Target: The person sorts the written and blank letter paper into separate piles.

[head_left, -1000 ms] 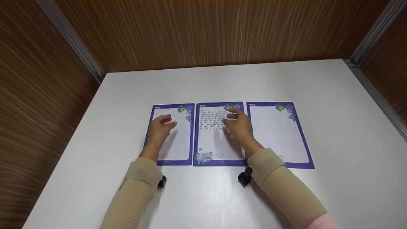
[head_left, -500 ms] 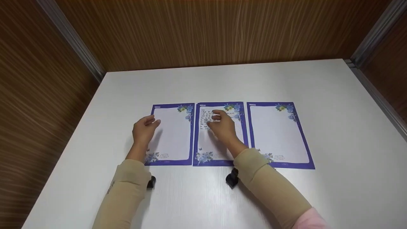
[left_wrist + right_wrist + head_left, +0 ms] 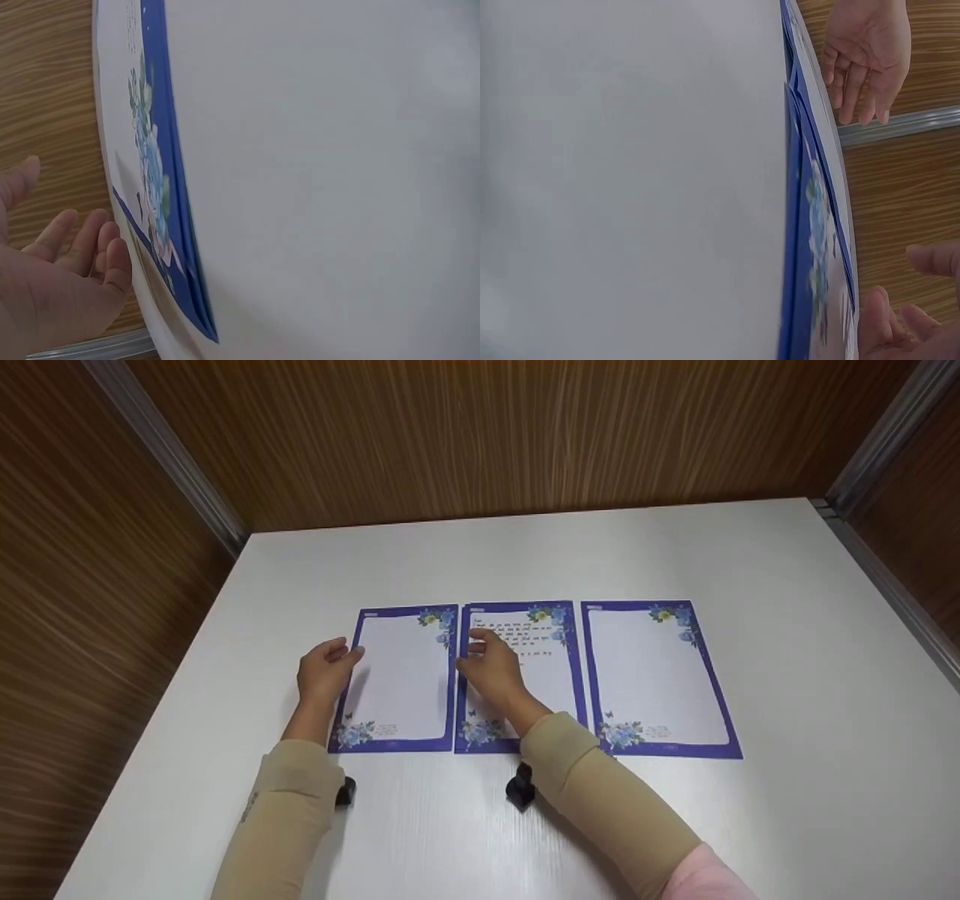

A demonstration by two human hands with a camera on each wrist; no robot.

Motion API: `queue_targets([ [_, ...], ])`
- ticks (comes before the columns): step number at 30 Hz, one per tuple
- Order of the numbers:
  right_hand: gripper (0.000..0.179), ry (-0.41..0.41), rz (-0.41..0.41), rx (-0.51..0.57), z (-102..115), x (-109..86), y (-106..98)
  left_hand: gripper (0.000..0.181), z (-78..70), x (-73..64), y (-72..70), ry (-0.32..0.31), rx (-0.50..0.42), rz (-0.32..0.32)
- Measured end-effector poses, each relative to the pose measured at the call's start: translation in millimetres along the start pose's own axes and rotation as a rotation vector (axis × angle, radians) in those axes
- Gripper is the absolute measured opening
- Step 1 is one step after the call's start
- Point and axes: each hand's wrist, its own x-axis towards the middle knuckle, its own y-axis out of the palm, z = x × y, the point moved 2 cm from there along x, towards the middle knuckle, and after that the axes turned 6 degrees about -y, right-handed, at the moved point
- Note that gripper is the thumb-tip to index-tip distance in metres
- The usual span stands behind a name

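Shifted toward the left edge of the tabletop [image 3: 480, 562], the left hand [image 3: 322, 675] and right hand [image 3: 493, 669] hold nothing, fingers loosely curved, beside the left floral-bordered sheet [image 3: 405, 682] and above the handwritten middle sheet [image 3: 545, 686] respectively; both sheets lie short of the far edge.

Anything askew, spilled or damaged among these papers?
Slightly askew: below the handwritten, purple-bordered floral paper sheet in the middle, another purple paper edge peeks out at the upper left corner, so they look misaligned. No spill or tear shows, though the bare right hand hides some.
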Motion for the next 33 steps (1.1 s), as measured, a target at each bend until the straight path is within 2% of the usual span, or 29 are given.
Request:
queue_targets([
  [9,0.062,0.052,0.099,0.022,2.4,-4.6,8.6,0.059,4.6,0.9,-4.6,-0.052,-0.059,0.065],
  [15,0.063,0.061,0.121,0.029,2.0,-3.9,9.8,0.056,4.6,1.8,-5.5,-0.071,-0.038,0.053],
  [23,0.064,0.091,0.145,0.036,1.8,-3.9,11.6,0.054,6.0,4.0,-5.9,-0.109,-0.062,0.056],
  [33,0.063,0.109,0.14,0.076,-0.3,-2.4,13.4,0.054,7.0,3.3,-7.1,-0.124,-0.104,0.073],
])
